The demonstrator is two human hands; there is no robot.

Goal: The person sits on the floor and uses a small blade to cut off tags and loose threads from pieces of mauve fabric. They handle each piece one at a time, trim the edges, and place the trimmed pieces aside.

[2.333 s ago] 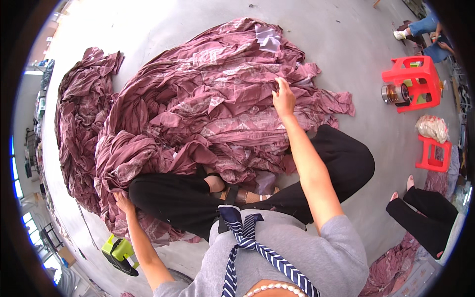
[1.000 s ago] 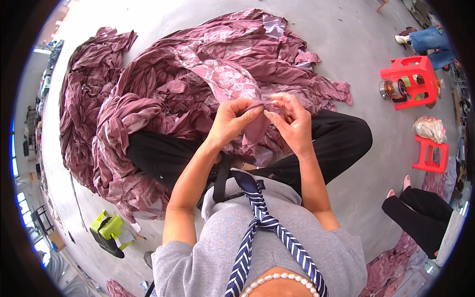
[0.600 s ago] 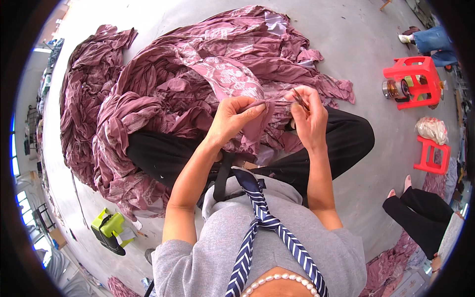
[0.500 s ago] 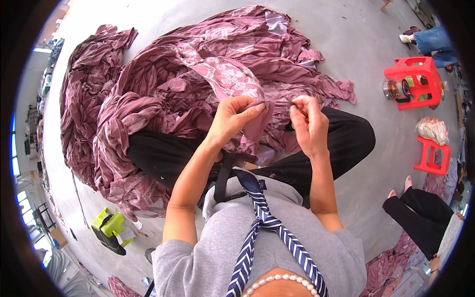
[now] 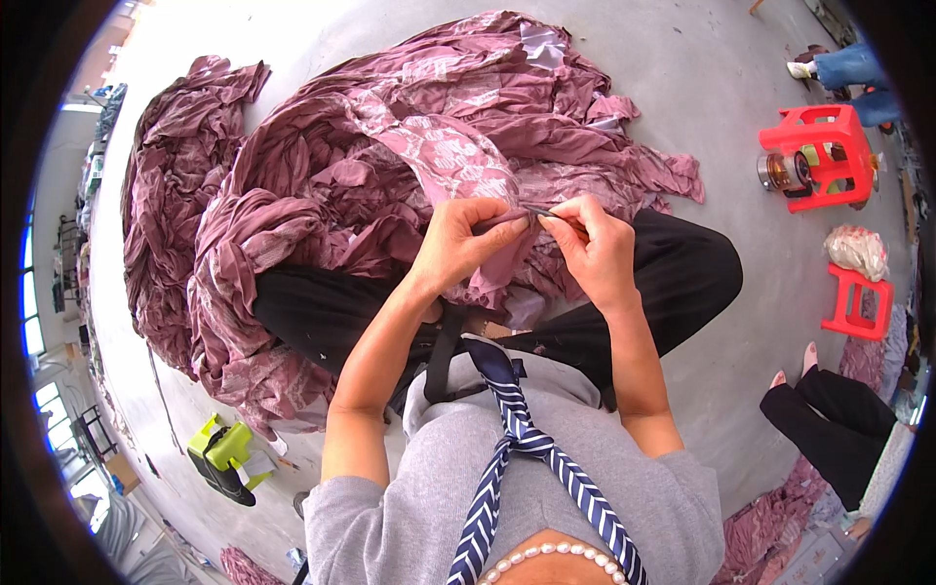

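Observation:
Mauve-pink cloth with a white pattern (image 5: 453,156) lies heaped over the floor and across my black-trousered legs. My left hand (image 5: 466,242) is closed, thumb and forefinger pinching an edge of this cloth. Close beside it on the right, my right hand (image 5: 597,249) is closed round a small, thin dark tool (image 5: 542,211). The tool's tip meets the cloth at my left fingertips. Most of the tool is hidden in my fingers, so I cannot make out its exact kind.
To the right stand a red plastic stool (image 5: 824,156) with a glass jar (image 5: 783,172) and a smaller red stool (image 5: 858,302) bearing a plastic bag (image 5: 858,252). A lime-green case (image 5: 229,450) sits at lower left. Other people's legs (image 5: 829,429) show at right.
My right hand has moved left and a little down, closing the gap to my left hand. The dark tool now shows at the cloth edge. My left hand keeps its pinch.

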